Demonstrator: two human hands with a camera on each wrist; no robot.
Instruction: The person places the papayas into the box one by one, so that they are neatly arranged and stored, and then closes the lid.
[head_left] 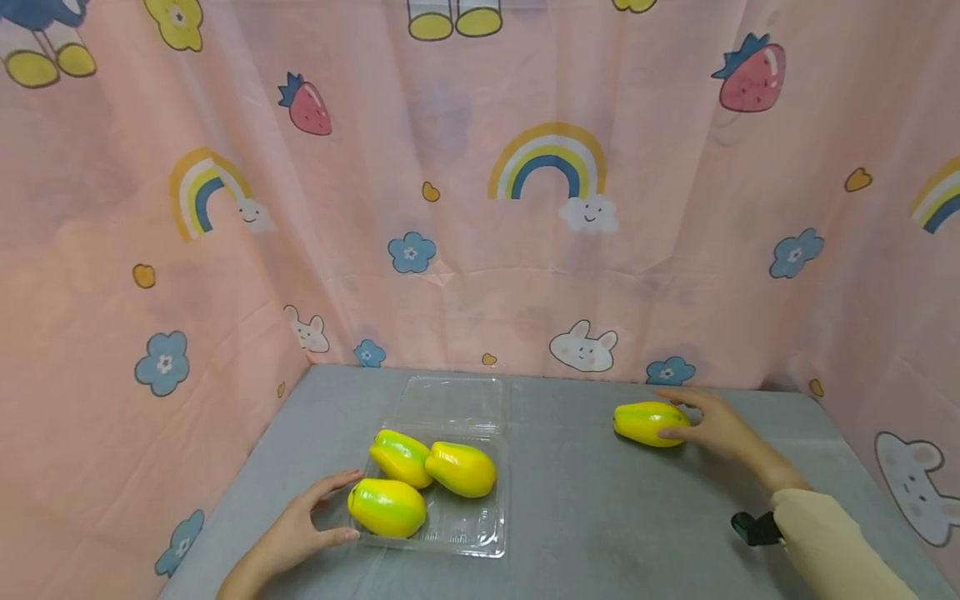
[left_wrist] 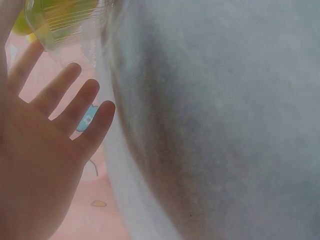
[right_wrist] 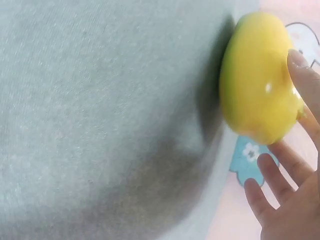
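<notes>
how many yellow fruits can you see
4: front fruit, back-left fruit and back-right fruit in the clear container; fourth fruit at the right hand.

1. The clear plastic box [head_left: 465,527] sat on the gray table [head_left: 570,508], its hinged lid [head_left: 450,404] folded back flat on the far side.
2. Inside lay three glossy yellow-green fruits, all on their sides: the near one [head_left: 387,507] by the left wall, close to my spread left hand [head_left: 295,525]; the far-left one [head_left: 400,458] slanting; the right-hand one [head_left: 463,470] with its narrower end against the far-left one.
3. A fourth fruit [head_left: 643,423], mostly yellow, lay lengthwise well to the right, outside the box. My right hand [head_left: 716,425] was around its right end, thumb over its near side.
</notes>
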